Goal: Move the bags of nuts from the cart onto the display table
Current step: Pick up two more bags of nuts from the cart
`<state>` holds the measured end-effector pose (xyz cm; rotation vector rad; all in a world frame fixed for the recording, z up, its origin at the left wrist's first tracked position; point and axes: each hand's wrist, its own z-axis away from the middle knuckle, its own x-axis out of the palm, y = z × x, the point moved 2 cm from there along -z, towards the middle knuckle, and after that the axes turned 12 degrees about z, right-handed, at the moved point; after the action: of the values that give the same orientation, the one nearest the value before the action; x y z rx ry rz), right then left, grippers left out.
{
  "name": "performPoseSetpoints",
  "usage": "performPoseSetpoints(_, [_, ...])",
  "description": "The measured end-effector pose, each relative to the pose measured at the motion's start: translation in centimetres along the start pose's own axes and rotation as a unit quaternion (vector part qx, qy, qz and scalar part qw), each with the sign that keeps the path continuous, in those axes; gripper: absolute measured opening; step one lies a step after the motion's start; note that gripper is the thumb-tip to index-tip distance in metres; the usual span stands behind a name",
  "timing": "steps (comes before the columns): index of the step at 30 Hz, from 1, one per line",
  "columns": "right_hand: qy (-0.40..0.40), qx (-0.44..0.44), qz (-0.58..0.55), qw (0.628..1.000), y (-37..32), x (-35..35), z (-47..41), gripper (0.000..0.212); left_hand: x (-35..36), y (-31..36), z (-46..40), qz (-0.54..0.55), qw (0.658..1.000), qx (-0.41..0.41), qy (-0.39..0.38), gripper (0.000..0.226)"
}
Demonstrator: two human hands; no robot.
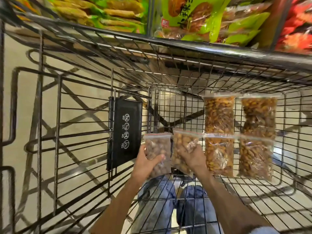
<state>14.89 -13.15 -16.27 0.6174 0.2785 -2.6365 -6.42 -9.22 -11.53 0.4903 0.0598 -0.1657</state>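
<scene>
Both forearms reach into the wire cart (168,105), left grip (146,163) and right grip (192,157) each curled round a nut bag, four bags (219,115) remaining inside; pick-up step, next lift to the counter.

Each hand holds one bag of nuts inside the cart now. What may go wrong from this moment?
1. The left hand grips its bag only by the lower part; the bag may tip or slip while lifted.
2. The right hand pinches its bag by the plastic, so it may slide out.
3. Both arms reach deep into the cart; a bag might catch on the wire wall when raised.
</scene>
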Motion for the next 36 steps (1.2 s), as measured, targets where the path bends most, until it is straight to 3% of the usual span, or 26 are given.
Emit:
performPoseSetpoints(4, [-0.015,-0.045,-0.063,0.997,4.6,2.4,-4.6,0.106,-0.5,0.0,0.8,0.008,0.999,0.002,-0.035,0.071])
performPoseSetpoints(8, [-0.042,-0.077,-0.109,0.990,1.0,-4.6,3.8,0.070,-0.4,1.3,2.6,0.019,0.997,-0.002,-0.071,0.076])
performPoseSetpoints(10, [-0.050,-0.077,-0.123,0.988,1.1,-7.0,6.6,0.067,-0.3,2.5,3.8,0.016,0.997,0.002,-0.076,0.086])
performPoseSetpoints(12, [-0.042,-0.078,-0.151,0.985,2.3,-8.9,8.5,0.075,0.2,4.0,5.2,0.019,0.997,0.002,-0.072,0.096])
performPoseSetpoints(15, [-0.020,-0.116,-0.184,0.976,4.6,-11.5,11.3,0.104,1.4,6.3,8.2,0.024,0.996,0.001,-0.089,0.097])
performPoseSetpoints(18, [-0.016,-0.098,-0.245,0.964,7.9,-14.0,14.5,0.099,3.1,8.0,10.9,0.011,0.994,-0.008,-0.110,0.107])
performPoseSetpoints(21, [-0.008,-0.095,-0.286,0.953,11.9,-15.7,16.6,0.127,4.8,7.4,11.0,-0.029,0.992,0.018,-0.125,0.127])
performPoseSetpoints(25, [0.028,-0.149,-0.403,0.903,14.4,-19.5,22.3,0.069,9.5,9.2,17.0,-0.031,0.985,0.026,-0.169,0.117])
performPoseSetpoints(28, [0.040,-0.167,-0.461,0.871,18.1,-21.4,25.1,0.086,13.4,9.9,22.8,0.006,0.972,0.004,-0.235,0.085])
performPoseSetpoints(30, [0.042,-0.188,-0.498,0.845,21.7,-22.5,26.3,0.082,16.1,9.3,25.2,0.005,0.960,0.026,-0.279,0.070])
performPoseSetpoints(36, [0.076,-0.206,-0.542,0.811,34.6,-25.9,30.5,0.057,26.0,5.8,32.7,0.000,0.955,0.062,-0.289,0.076])
